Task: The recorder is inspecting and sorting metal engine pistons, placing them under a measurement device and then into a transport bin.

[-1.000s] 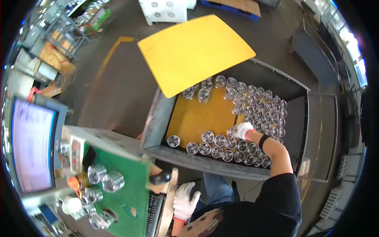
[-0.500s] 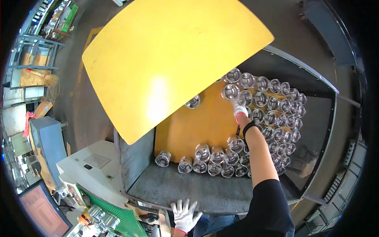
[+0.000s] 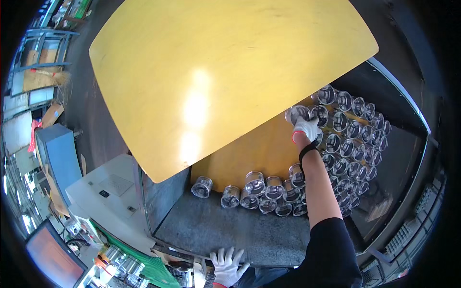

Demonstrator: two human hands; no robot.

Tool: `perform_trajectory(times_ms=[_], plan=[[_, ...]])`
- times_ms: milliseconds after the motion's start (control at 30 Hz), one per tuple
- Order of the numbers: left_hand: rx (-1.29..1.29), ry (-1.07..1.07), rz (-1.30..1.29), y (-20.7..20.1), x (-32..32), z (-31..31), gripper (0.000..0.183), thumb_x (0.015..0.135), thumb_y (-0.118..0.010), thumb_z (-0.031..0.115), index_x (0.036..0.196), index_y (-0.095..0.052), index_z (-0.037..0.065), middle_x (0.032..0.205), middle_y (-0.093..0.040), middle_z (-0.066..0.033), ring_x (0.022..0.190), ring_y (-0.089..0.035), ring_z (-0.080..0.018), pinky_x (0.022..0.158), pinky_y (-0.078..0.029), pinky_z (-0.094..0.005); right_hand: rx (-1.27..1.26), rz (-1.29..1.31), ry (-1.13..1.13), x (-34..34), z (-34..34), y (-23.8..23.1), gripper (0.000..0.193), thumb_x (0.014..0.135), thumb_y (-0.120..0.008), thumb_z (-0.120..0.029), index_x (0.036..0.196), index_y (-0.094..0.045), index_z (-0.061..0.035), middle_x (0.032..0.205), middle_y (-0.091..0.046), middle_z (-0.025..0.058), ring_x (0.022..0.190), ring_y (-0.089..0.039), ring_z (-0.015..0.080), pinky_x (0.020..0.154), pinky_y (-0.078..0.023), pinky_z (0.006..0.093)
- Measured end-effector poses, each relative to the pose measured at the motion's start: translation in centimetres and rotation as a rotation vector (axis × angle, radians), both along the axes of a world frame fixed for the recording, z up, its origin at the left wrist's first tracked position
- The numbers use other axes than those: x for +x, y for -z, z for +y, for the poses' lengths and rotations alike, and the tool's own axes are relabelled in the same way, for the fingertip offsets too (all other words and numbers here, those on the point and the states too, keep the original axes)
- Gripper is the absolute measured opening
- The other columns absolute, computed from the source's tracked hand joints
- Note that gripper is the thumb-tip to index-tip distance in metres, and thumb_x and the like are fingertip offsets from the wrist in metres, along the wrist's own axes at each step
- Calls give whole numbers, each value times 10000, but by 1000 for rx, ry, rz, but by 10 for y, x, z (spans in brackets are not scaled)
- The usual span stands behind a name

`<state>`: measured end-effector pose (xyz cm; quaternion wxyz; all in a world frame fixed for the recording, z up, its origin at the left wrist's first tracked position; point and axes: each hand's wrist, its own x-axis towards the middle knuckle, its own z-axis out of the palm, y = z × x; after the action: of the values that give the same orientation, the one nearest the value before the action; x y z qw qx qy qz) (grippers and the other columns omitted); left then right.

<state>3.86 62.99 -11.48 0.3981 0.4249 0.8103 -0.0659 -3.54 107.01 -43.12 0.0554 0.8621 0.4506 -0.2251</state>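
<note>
Rows of shiny metal pistons point(image 3: 340, 121) stand on an orange-brown sheet point(image 3: 230, 161) inside a dark metal bin point(image 3: 230, 235). My right hand point(image 3: 308, 127), in a white glove with a red cuff, reaches far into the bin. Its fingers are closed on a piston point(image 3: 297, 113) at the left end of a far row, beside the edge of a yellow board. Flat on the bin's near rim lies my gloved left hand point(image 3: 227, 267), fingers spread, with nothing in it.
The big yellow board point(image 3: 230, 72) slants over the far left part of the bin and hides what is under it. A lone piston point(image 3: 201, 186) stands at the near left. Left of the bin are a grey cabinet point(image 3: 103, 185), a monitor point(image 3: 55, 254) and a green mat point(image 3: 149, 264).
My right hand has moved onto the piston at the row's left end. The view has shifted, and the yellow board now covers a piston seen before. My left hand stays on the rim.
</note>
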Motion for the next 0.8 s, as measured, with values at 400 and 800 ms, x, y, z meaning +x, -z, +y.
perform_trajectory(times_ms=[400, 800], plan=[[323, -206, 12, 14, 17, -50, 550, 853, -580, 554, 1282, -599, 209, 1312, -514, -115, 1255, -408, -364, 1046, -263, -606, -98, 291, -888, 80, -81, -58, 668, 732, -654, -75, 1383, -519, -144, 1300, -602, 118, 1243, -536, 289, 1070, -388, 333], [803, -624, 295, -85, 123, -194, 388, 789, -658, 384, 1038, -639, 88, 935, -594, -87, 987, -553, -289, 946, -388, -449, -101, 477, -2195, 147, -246, -389, 412, 625, -631, 4, 1034, -653, -39, 1056, -621, 200, 999, -579, 386, 964, -439, 399]])
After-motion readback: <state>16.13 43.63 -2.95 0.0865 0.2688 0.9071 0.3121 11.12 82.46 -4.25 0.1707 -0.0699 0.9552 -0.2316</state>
